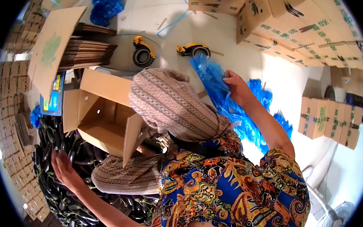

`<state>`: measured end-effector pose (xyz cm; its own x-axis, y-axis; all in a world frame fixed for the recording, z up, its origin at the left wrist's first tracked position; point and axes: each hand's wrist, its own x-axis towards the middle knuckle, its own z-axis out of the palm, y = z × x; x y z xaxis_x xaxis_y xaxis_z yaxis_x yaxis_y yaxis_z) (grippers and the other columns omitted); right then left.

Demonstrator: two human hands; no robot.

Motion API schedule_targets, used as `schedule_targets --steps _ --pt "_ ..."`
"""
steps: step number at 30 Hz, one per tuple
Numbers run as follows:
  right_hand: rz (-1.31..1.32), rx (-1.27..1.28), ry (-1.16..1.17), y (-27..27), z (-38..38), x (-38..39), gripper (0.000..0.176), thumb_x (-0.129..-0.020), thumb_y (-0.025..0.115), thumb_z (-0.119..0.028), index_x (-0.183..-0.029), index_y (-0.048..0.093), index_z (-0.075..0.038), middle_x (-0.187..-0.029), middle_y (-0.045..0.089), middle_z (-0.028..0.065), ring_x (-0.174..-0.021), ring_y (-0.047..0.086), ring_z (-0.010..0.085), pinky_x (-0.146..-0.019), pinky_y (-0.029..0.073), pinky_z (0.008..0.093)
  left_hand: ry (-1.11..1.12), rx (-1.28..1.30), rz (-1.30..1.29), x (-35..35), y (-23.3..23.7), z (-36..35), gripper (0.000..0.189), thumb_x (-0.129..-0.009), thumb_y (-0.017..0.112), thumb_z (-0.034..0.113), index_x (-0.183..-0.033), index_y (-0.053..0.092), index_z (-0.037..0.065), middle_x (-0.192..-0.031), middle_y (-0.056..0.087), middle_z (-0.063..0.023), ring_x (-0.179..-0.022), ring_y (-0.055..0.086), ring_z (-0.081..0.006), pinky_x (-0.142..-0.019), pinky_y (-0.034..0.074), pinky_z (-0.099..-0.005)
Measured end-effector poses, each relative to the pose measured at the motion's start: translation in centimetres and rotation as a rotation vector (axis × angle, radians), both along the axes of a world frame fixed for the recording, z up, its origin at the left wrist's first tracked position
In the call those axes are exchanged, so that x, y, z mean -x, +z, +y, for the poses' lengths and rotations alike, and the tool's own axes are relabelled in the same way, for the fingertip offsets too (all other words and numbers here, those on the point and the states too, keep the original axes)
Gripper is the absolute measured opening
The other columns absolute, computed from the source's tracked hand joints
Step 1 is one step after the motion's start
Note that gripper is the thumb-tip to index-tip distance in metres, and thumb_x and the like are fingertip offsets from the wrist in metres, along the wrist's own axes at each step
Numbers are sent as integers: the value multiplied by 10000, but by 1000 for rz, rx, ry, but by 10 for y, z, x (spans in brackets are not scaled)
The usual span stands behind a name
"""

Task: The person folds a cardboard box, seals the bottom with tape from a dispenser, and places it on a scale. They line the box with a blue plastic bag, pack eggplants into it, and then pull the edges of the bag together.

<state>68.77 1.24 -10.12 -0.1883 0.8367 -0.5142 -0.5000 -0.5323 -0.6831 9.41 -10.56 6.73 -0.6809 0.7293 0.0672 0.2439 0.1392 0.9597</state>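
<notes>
My right hand [236, 87] is raised at upper centre, its fingers closed on a crumpled blue plastic bag [210, 80] that hangs beside my knee. More blue plastic [251, 128] lies under my right forearm. My left hand [63, 166] is over a large pile of dark eggplants [74, 207] at the left, with nothing seen in its fingers, which look apart and slightly blurred. Between my left hand and my knee stands a cardboard box [106, 84] with its flaps up. The part of its inside that shows holds nothing.
Flattened cartons [87, 51] are stacked at the upper left, near a blue crate [54, 97]. Two yellow-and-black tape dispensers [143, 55] lie on the floor ahead. Blue plastic [107, 5] lies beyond. Closed cartons [278, 32] stand at the upper right, and a fan [337, 221] at the lower right.
</notes>
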Motion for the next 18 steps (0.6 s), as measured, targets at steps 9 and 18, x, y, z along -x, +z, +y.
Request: schedule_targets --steps 9,18 --pt "-17 -496 363 180 57 109 105 -933 556 -124 -901 460 -94 -768 433 -46 -685 439 35 -609 382 192 -879 -289 209 -206 47 164 1288 -535 877 534 -1519 165 104 -1528 271 -192 -1416 267 -340 -1093 312 -540" --pt "-63 -1189 514 262 100 191 447 -833 746 -249 -1151 512 -39 -985 624 47 -874 585 97 -772 475 237 -810 -396 -791 -187 68 148 374 -825 696 39 -1181 585 25 -1081 660 -89 -968 643 -211 -861 543 -381"
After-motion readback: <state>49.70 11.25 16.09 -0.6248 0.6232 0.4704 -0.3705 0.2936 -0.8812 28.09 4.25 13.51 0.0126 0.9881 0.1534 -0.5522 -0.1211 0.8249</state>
